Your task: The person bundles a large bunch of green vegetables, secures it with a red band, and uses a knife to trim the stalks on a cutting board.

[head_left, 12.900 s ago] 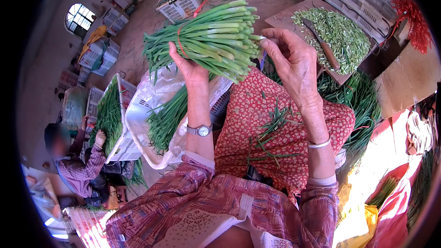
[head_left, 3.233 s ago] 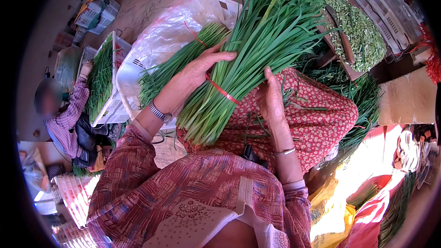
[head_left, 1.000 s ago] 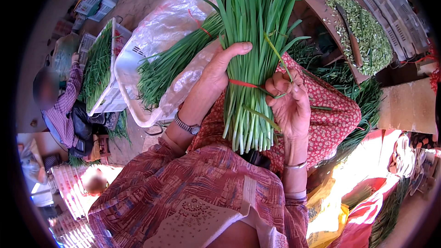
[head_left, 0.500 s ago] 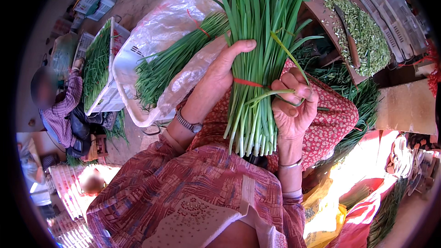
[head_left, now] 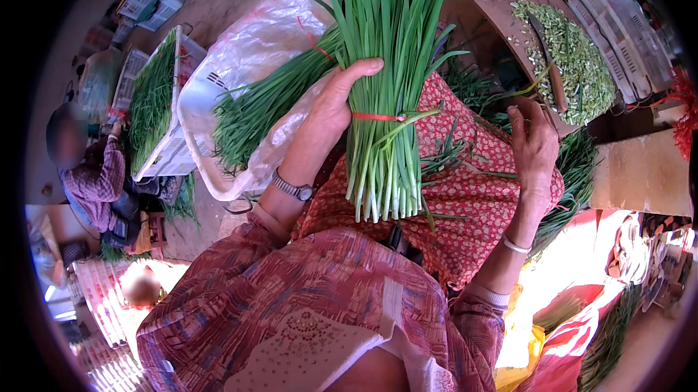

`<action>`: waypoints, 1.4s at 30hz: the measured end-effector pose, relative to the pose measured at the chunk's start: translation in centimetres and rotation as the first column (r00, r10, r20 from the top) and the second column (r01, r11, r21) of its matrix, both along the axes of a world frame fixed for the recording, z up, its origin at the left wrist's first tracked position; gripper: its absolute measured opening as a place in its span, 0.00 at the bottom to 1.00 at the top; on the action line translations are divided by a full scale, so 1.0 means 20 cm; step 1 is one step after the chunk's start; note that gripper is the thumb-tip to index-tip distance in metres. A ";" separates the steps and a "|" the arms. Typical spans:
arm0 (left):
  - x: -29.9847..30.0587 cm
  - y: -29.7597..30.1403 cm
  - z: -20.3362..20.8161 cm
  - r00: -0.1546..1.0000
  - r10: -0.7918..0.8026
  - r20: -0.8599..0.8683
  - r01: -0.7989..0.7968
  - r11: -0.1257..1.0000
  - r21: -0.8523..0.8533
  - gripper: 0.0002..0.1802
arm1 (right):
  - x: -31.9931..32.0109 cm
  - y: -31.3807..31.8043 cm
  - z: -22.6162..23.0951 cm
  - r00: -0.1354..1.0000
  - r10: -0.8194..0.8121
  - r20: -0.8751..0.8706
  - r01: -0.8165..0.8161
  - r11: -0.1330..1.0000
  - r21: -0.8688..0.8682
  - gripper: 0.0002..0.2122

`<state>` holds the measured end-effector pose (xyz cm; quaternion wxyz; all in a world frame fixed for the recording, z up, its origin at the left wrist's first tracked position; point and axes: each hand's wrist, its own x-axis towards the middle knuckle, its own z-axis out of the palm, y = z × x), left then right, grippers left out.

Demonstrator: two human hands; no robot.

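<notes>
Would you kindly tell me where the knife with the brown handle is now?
In the head view, the brown-handled knife lies at upper right on the heap of chopped green stems atop the brown board, just beyond the right hand.

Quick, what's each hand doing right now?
Left hand: holding a red-banded bundle of long green stalks.
Right hand: half-curled; can't tell if it's holding anything.

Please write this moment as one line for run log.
left hand: grips red-banded bunch of greens | right hand: apart from it, near board, hold unclear | nearby: second bunch in white crate, knife on chopped greens
</notes>
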<state>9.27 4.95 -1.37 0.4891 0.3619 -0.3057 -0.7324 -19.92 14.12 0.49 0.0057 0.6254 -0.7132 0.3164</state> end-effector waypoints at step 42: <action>-0.05 -0.13 0.07 0.964 0.205 -0.167 -0.233 0.958 -0.168 0.30 | 0.58 0.10 0.13 0.928 0.244 0.281 -0.222 0.969 -0.107 0.06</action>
